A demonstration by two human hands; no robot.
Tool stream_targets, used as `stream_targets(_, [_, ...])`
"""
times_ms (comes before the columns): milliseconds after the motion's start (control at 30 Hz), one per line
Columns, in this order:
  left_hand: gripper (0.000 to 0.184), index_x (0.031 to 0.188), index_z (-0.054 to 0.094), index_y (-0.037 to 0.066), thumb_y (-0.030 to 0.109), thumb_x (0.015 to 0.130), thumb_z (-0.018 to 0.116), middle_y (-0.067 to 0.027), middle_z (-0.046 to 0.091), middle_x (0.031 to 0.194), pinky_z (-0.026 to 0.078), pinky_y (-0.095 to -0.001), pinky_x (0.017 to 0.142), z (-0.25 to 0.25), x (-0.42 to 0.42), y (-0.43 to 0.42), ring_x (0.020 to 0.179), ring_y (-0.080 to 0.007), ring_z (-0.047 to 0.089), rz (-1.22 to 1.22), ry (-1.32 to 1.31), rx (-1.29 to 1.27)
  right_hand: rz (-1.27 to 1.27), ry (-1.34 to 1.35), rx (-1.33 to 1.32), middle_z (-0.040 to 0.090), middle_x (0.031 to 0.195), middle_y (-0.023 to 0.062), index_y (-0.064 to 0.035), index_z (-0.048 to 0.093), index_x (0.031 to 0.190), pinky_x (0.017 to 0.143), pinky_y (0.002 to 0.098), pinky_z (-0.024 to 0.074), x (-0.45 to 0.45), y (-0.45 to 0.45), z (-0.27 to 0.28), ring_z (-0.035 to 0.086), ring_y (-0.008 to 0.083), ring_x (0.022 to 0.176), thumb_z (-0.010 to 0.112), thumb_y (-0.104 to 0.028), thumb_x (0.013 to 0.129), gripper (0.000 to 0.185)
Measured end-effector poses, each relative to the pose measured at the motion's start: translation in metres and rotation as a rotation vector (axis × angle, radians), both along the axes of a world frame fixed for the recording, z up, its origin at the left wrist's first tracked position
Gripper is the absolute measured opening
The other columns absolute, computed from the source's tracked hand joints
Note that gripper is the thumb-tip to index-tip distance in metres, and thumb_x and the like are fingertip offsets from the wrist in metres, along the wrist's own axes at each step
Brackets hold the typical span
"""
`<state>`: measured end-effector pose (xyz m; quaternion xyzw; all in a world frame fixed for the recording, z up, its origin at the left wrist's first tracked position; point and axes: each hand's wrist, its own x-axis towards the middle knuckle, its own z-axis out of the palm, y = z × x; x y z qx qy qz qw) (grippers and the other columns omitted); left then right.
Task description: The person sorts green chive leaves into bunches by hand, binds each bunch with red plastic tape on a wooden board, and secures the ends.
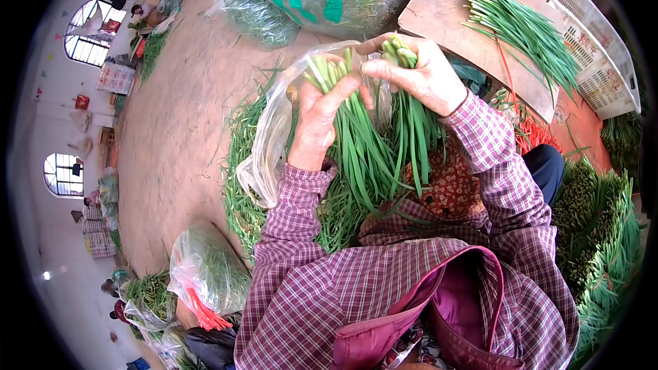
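Note:
My left hand [317, 115] is closed around a bunch of garlic chives [362, 147], pale stem ends up and green leaves hanging down. Beside it my right hand [430, 77] grips a smaller bunch of chives [412, 129], its stem ends showing between thumb and fingers. The two hands are close together at chest height. A clear plastic bag [262, 154] hangs around and behind the left hand; whether that hand touches it I cannot tell. Loose green leaves [241, 171] lie heaped below.
A wooden board [439, 10] at upper right bears a tidy chive bundle [524, 34], next to white plastic crates [603, 75]. Stacked bundles [596, 233] stand on my right. Red ties [538, 133] lie near my knee. Filled plastic bags [257, 17] sit ahead; another bag [212, 267] is at left.

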<state>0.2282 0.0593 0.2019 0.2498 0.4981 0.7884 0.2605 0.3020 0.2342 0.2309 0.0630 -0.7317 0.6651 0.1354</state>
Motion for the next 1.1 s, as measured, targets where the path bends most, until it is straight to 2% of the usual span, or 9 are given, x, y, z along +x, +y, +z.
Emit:
stream_targets(33, [0.03, 0.11, 0.047, 0.008, 0.006, 0.085, 0.064, -0.0098, 0.062, 0.097, 0.055, -0.0294, 0.056, -0.001, 0.002, 0.003, 0.068, -0.0187, 0.063, -0.001, 0.0, -0.001, 0.001, 0.041, -0.013, 0.065, 0.076, 0.0014, 0.0015, 0.064, 0.103, 0.063, 0.0224, 0.048, -0.003, -0.003, -0.006, 0.058, 0.0057, 0.068, 0.069, -0.023, 0.085, 0.03])
stream_targets(100, [0.031, 0.111, 0.048, 0.007, 0.005, 0.085, 0.065, -0.0094, 0.062, 0.096, 0.055, -0.0306, 0.058, 0.0, 0.007, 0.012, 0.069, -0.0187, 0.063, -0.018, 0.075, -0.009, 0.141, -0.059, -0.146, 0.065, 0.072, 0.0022, 0.0007, 0.064, 0.103, 0.056, 0.0231, 0.0484, -0.004, -0.003, -0.008, 0.059, 0.0069, 0.059, 0.068, -0.021, 0.086, 0.028])
stream_targets(133, [0.021, 0.102, 0.048, 0.004, 0.006, 0.087, 0.063, -0.0078, 0.062, 0.085, 0.05, -0.0271, 0.058, 0.006, 0.013, 0.016, 0.065, -0.0162, 0.062, -0.007, 0.079, -0.011, 0.142, -0.059, -0.146, 0.065, 0.072, 0.0022, 0.0007, 0.064, 0.103, 0.056, 0.0231, 0.0484, -0.002, -0.003, -0.007, 0.059, 0.0069, 0.059, 0.068, -0.021, 0.086, 0.028])
stream_targets(200, [0.021, 0.102, 0.048, 0.004, 0.006, 0.087, 0.063, -0.0077, 0.062, 0.084, 0.05, -0.027, 0.058, 0.004, 0.014, 0.017, 0.065, -0.016, 0.062, -0.006, 0.083, -0.011, 0.124, -0.061, -0.128, 0.061, 0.073, 0.004, 0.0011, 0.059, 0.099, 0.053, 0.023, 0.0483, -0.001, -0.004, -0.004, 0.06, 0.0104, 0.055, 0.063, -0.012, 0.089, 0.017])
stream_targets(300, [0.02, 0.103, 0.049, 0.003, 0.006, 0.088, 0.062, -0.0073, 0.062, 0.08, 0.05, -0.027, 0.058, 0.0, 0.013, 0.018, 0.066, -0.016, 0.062, -0.012, 0.102, -0.046, 0.059, -0.016, -0.062, 0.063, 0.066, 0.0029, 0.0003, 0.066, 0.097, 0.05, 0.0231, 0.0478, -0.002, 0.0, -0.011, 0.06, 0.0079, 0.053, 0.064, -0.017, 0.088, 0.019])
stream_targets(667, [0.027, 0.11, 0.05, 0.002, 0.012, 0.088, 0.062, -0.0098, 0.062, 0.09, 0.055, -0.0294, 0.063, -0.006, 0.018, 0.022, 0.074, -0.0168, 0.064, -0.047, -0.076, -0.017, 0.03, -0.062, -0.168, 0.059, 0.061, 0.0024, 0.0005, 0.065, 0.092, 0.048, 0.0235, 0.0467, 0.001, 0.005, -0.015, 0.057, 0.0085, 0.05, 0.061, -0.014, 0.09, 0.015])
stream_targets(767, [0.027, 0.112, 0.051, 0.004, 0.009, 0.088, 0.061, -0.0118, 0.064, 0.084, 0.056, -0.0306, 0.063, -0.013, 0.017, 0.026, 0.072, -0.0201, 0.065, -0.04, -0.109, -0.01, 0.019, -0.064, -0.167, 0.059, 0.06, 0.0024, -0.0002, 0.063, 0.092, 0.048, 0.0235, 0.0463, 0.002, 0.007, -0.017, 0.057, 0.0086, 0.05, 0.061, -0.015, 0.09, 0.015])
stream_targets(900, [0.027, 0.111, 0.049, 0.003, 0.012, 0.089, 0.062, -0.0102, 0.062, 0.089, 0.055, -0.0291, 0.062, -0.011, 0.018, 0.029, 0.074, -0.017, 0.064, -0.065, -0.104, -0.036, 0.027, -0.06, -0.152, 0.055, 0.063, 0.0023, 0.0006, 0.057, 0.092, 0.049, 0.0238, 0.0459, 0.004, 0.01, -0.018, 0.056, 0.0102, 0.05, 0.06, -0.015, 0.092, 0.016])
stream_targets(1100, [0.025, 0.109, 0.05, 0.003, 0.012, 0.089, 0.062, -0.01, 0.062, 0.088, 0.056, -0.0285, 0.062, -0.019, 0.018, 0.035, 0.072, -0.017, 0.065, -0.052, -0.166, -0.034, -0.024, -0.048, -0.166, 0.058, 0.061, 0.0032, -0.0002, 0.06, 0.091, 0.051, 0.0244, 0.0464, 0.002, 0.016, -0.037, 0.057, 0.0086, 0.051, 0.062, -0.019, 0.09, 0.019])
